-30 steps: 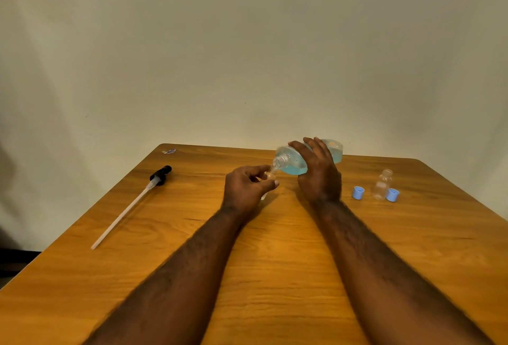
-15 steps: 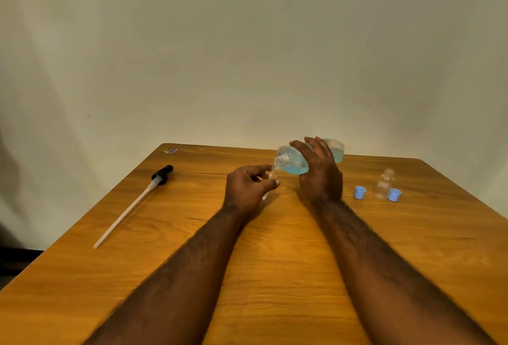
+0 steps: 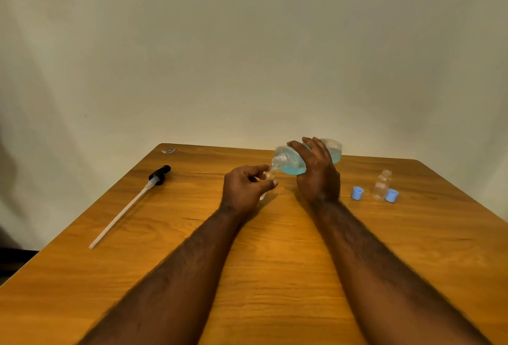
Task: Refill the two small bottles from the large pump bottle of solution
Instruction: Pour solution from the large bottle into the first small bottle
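Large clear plastic bottle of blue solution (image 3: 291,166): above worktop centre, tipped, neck toward 9 o'clock, gripped by your right hand (image 3: 319,177). Small clear bottle (image 3: 268,176): at its mouth, pinched in your left hand (image 3: 244,188). Step, judged: first fill. Next calls for aligned mouths and a slow tilt. Second small clear bottle (image 3: 381,186): uncapped, at 3 o'clock.

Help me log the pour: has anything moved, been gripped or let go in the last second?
Nothing visibly changed. The right hand still holds the large bottle tipped, its neck at the small bottle pinched in the left hand. The second small bottle, the two blue caps beside it and the pump with its tube sit where they were on the table.
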